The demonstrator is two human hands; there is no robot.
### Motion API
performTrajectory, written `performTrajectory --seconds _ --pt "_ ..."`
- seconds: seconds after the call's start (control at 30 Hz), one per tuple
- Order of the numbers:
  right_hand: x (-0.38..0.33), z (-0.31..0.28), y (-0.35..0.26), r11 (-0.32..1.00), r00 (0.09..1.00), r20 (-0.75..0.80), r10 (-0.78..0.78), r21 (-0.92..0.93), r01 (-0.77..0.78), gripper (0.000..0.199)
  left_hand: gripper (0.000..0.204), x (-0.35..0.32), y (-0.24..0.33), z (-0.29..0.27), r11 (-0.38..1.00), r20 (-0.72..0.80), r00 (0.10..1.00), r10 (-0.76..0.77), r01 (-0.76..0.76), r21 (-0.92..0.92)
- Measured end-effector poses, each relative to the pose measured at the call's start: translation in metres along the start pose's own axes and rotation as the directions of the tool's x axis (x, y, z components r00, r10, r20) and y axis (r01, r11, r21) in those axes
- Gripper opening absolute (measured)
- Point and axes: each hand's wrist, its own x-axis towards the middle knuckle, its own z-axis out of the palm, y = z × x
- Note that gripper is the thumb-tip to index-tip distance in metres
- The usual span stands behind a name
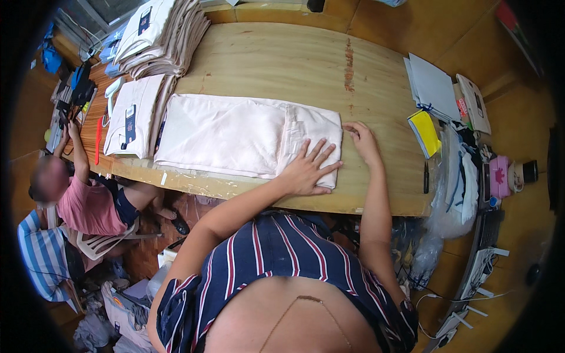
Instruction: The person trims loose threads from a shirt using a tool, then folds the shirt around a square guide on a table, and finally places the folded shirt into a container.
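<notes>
A pair of pale pink trousers (226,135) lies folded lengthwise on the wooden table, its waist end with a pocket toward the right. My left hand (309,169) rests open and flat on that end, fingers spread over the cloth. Just beyond the right edge of the trousers is my right hand (364,143), its fingers loosely bent and pointing at the upper right corner; I see nothing held in it. The far left end of the trousers meets a short stack of folded trousers (132,117) with a dark tag.
A tall stack of folded trousers (159,41) stands at the back left. Papers (432,88), a yellow pouch (424,134) and a black marker (426,177) lie along the table's right side (388,88). Another person in a pink shirt (94,203) sits at the left.
</notes>
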Motion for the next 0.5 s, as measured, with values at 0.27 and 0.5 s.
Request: performTrajectory --seconds 0.27,0.5 --pt "0.007 0.016 -0.002 0.997 0.997 -0.074 -0.022 -0.072 0.017 0.017 0.070 -0.003 0.002 0.000 0.998 -0.006 1.000 -0.001 0.001 0.065" --pt "0.044 0.026 -0.011 0.902 0.963 -0.107 -0.246 -0.389 0.187 0.014 0.065 -0.018 0.019 0.010 0.971 -0.060 0.976 -0.211 0.216 0.103"
